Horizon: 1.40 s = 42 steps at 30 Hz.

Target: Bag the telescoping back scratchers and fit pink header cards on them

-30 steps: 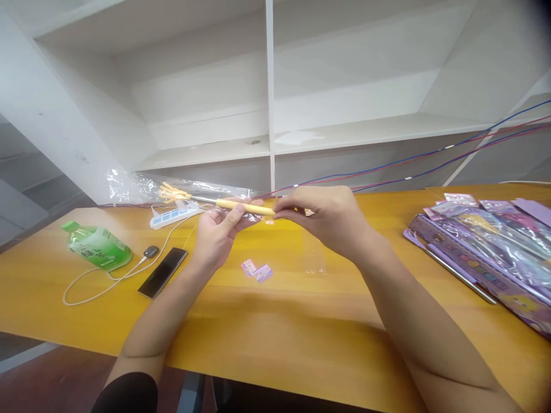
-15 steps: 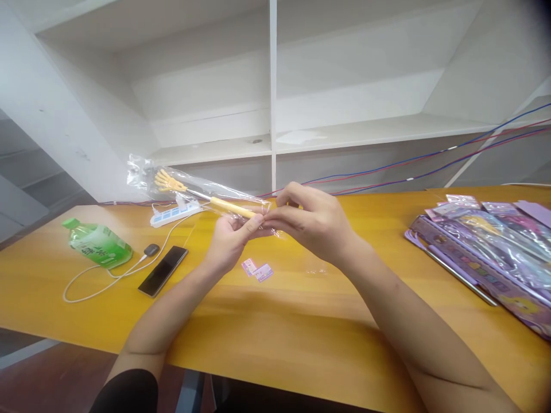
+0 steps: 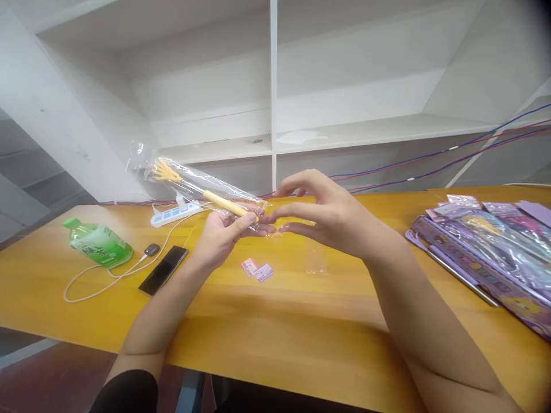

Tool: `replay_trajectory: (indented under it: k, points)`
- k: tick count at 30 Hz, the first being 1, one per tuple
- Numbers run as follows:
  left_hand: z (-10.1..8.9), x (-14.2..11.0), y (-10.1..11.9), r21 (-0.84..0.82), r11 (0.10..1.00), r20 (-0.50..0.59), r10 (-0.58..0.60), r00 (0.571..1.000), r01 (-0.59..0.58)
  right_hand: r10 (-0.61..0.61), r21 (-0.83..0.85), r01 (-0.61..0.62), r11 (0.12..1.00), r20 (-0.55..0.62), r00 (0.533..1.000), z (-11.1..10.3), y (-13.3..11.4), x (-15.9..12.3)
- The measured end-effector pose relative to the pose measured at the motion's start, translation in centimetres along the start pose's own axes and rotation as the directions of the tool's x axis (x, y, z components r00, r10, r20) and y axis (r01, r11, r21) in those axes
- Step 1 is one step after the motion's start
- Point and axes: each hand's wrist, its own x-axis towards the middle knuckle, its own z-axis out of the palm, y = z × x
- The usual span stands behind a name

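Note:
A yellow back scratcher [image 3: 224, 202] with a hand-shaped head and a metal rod lies inside a clear plastic sleeve [image 3: 206, 179]. My left hand [image 3: 221, 235] is closed around its handle end, thumb on top, holding it tilted above the table with the head up to the left. Beside the sleeve's lower end, my right hand [image 3: 327, 215] has its fingers spread, the fingertips close to the plastic. Whether they touch it I cannot tell. Two small printed cards [image 3: 258, 269] lie overlapping on the table below.
On the left are a green-capped bottle [image 3: 99, 244], a black phone [image 3: 163, 269], a white cable and a power strip [image 3: 176, 213]. A purple box [image 3: 473, 258] with several packaged items stands at right. A faint clear bag [image 3: 316, 264] lies on the table [image 3: 279, 327].
My right hand's fingers have opened and it has drawn back slightly to the right. My left hand has shifted a little left with the back scratcher.

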Motion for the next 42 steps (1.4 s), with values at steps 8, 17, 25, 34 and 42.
replay_trajectory:
  k: [8, 17, 25, 34, 42]
  points:
    - [-0.7, 0.5, -1.2, 0.082, 0.996, 0.168, -0.042, 0.985, 0.029, -0.086, 0.086, 0.098, 0.992, -0.128, 0.988, 2.1, -0.9, 0.9]
    - [-0.4, 0.5, -2.0, 0.014, 0.993, 0.370, -0.112, 0.922, 0.115, 0.035, 0.175, -0.019, 0.984, -0.087, 0.996, 3.1, -1.2, 1.1]
    - [0.0, 0.0, -1.6, 0.162, 0.985, 0.324, -0.114, 0.939, 0.064, 0.098, 0.148, -0.093, 0.985, -0.029, 0.995, 3.0, -1.3, 1.0]
    - [0.4, 0.2, -1.7, 0.302, 0.953, 0.278, -0.125, 0.952, 0.037, 0.173, 0.175, -0.175, 0.969, 0.025, 0.985, 3.0, -1.3, 0.9]
    - [0.8, 0.0, -1.9, 0.279, 0.960, 0.254, -0.056, 0.966, -0.018, 0.383, 0.226, -0.383, 0.895, 0.050, 0.923, 2.9, -1.2, 0.6]
